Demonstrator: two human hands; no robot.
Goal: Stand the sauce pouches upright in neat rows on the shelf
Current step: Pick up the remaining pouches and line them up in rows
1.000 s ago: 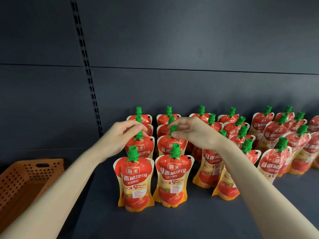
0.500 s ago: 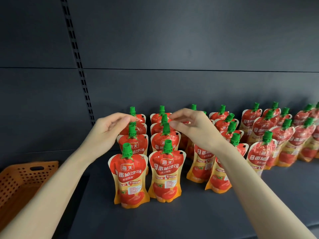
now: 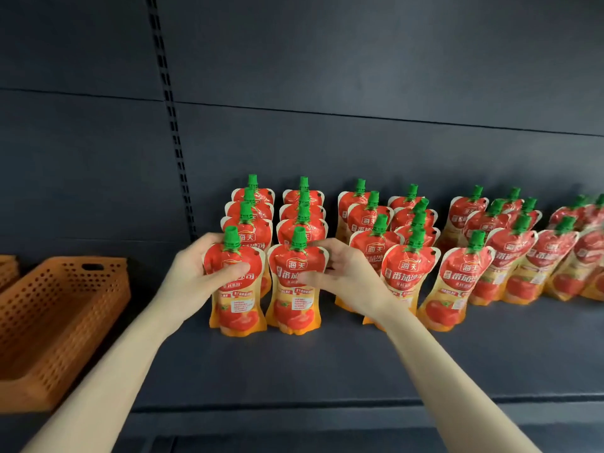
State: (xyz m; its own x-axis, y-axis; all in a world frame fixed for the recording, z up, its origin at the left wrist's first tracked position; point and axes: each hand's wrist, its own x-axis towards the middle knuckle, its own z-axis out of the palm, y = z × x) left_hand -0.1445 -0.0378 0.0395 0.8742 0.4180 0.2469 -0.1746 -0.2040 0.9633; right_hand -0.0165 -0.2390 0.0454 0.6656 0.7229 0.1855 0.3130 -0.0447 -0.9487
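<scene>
Sitting far left is an orange basket (image 3: 62,318); the left hand (image 3: 192,276) clasps the first front pouch (image 3: 237,282), the right hand (image 3: 343,276) the second front pouch (image 3: 295,282) (both upright), on the dark shelf (image 3: 294,364), more pouch rows (image 3: 490,256) rightward.

back wall: dark blue-grey metal panels (image 3: 359,60), matte, horizontal seams between them
upright: slotted black shelving standard (image 3: 170,116), runs top to shelf level, slightly tilted in the wide-angle view
shelf deck: dark grey flat board (image 3: 294,364), front lip visible along the bottom edge
left side: orange perforated plastic basket (image 3: 55,325), handle cutout in far end wall; a second orange edge at far left, cropped
light: dim, even, soft; faint sheen on the panels
</scene>
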